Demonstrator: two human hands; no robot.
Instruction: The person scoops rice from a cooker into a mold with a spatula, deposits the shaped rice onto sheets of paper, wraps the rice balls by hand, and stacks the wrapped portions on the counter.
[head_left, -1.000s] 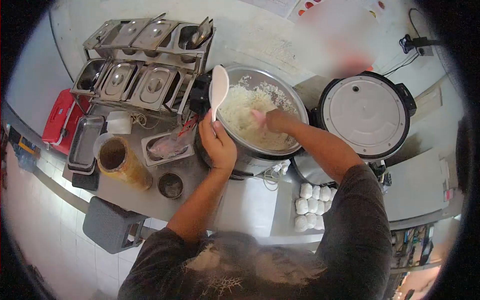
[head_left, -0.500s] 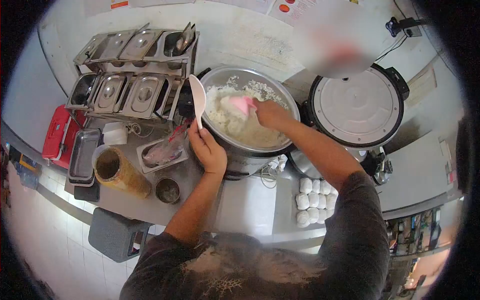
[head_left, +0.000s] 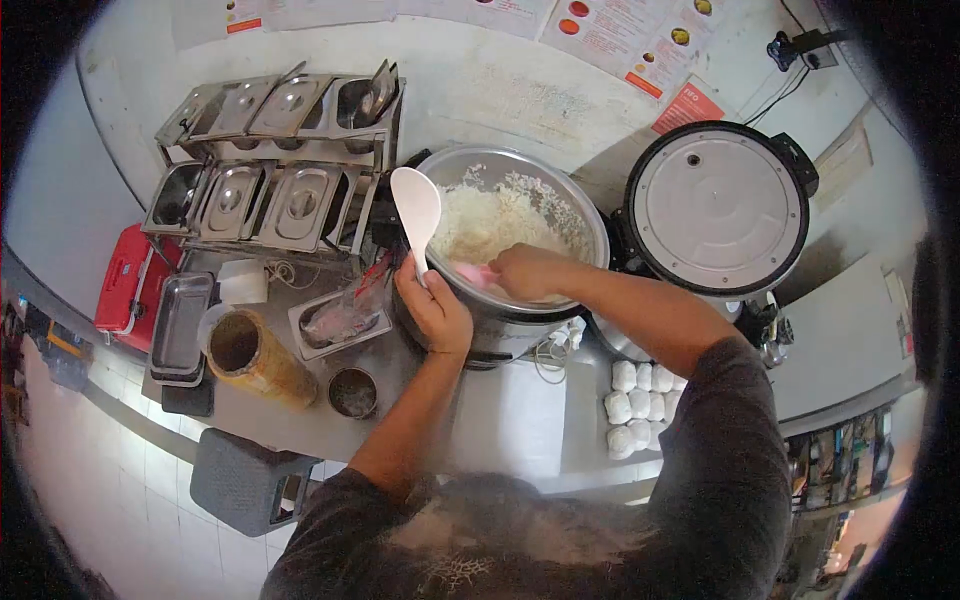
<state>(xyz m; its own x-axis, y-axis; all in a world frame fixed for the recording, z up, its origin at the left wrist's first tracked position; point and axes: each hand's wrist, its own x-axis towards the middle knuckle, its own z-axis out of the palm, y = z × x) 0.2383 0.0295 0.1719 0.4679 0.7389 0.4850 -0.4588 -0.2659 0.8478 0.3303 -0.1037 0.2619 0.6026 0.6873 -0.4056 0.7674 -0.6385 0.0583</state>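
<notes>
My left hand (head_left: 437, 312) is closed round the handle of a white rice paddle (head_left: 418, 207), held upright at the left rim of a large rice cooker (head_left: 597, 235). Inside the pot lies cooked white rice (head_left: 505, 215), with grains stuck to the back wall. My right hand (head_left: 530, 272) reaches into the front of the pot, gripping a pink rice scoop (head_left: 473, 272). The scoop's blade is low against the near inner wall, partly hidden by the rim. The cooker's round lid (head_left: 718, 205) stands open at the right.
Steel lidded pans (head_left: 300, 205) fill a two-tier rack at left. A tall yellowed container (head_left: 262, 360), a small metal cup (head_left: 353, 393) and a tray with a plastic bag (head_left: 340, 318) stand before it. Several white wrapped bundles (head_left: 640, 405) sit right of the cooker's front. A grey stool (head_left: 240, 480) stands below.
My right hand has brought the pink scoop from the middle of the rice down to the near wall of the pot. The white paddle has tilted slightly. The camera view has shifted a little.
</notes>
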